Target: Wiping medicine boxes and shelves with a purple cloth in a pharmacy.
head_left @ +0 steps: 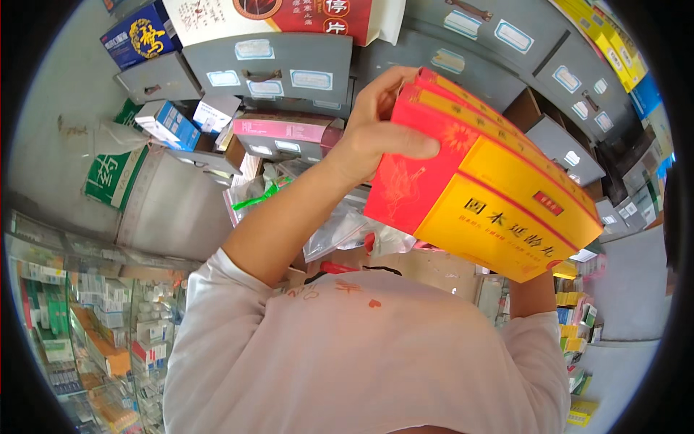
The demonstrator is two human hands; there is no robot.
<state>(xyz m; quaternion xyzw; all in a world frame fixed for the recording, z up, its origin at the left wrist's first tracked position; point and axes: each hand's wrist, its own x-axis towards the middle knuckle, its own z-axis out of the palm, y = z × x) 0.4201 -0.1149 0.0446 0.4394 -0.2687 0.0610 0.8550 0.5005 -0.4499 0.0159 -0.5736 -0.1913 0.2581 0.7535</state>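
My left hand (pixel 387 127) grips the left end of two flat red-and-yellow medicine boxes (pixel 488 206), its thumb on the red front of the nearer one and its fingers behind. The boxes lean together, tilted down to the right, before the drawers. The nearer box bears large dark writing on its yellow front. My right forearm (pixel 534 295) rises to the lower right corner of the boxes; the right hand itself is hidden behind them. Below the boxes lie clear plastic bags (pixel 339 228) and a green strap (pixel 263 195).
Grey drawers (pixel 271 70) with paper labels stand ahead, one pulled out at the right (pixel 564 144). A large red-and-white carton (pixel 293 16) lies on top. A pink box (pixel 287 130) and blue-white box (pixel 168 125) sit left. Glass shelves (pixel 103 336) hold medicine packs at lower left.
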